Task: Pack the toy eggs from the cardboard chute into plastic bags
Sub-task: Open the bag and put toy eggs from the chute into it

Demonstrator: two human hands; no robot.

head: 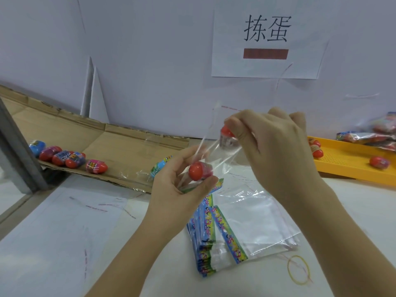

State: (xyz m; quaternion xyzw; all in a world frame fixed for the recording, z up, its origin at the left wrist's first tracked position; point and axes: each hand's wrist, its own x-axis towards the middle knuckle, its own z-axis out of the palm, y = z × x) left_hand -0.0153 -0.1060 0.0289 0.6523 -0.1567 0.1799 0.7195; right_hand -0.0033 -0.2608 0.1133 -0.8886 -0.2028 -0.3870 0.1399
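My left hand [180, 179] grips the lower end of a clear plastic bag [216, 151] with a red toy egg [198, 171] inside it. My right hand [276, 146] pinches a second red-topped egg [226, 132] at the bag's upper part, where the film is raised. The cardboard chute [102, 138] slopes down from the left and carries several eggs [64, 156], a pink one [96, 166] apart from them, and a blue egg [159, 167] near my left hand.
A stack of flat bags with colourful headers [235, 230] lies on the white table below my hands. A yellow rubber band [297, 269] lies to its right. An orange tray [342, 159] at the right holds eggs and filled bags [377, 133]. A paper sign [267, 41] hangs on the wall.
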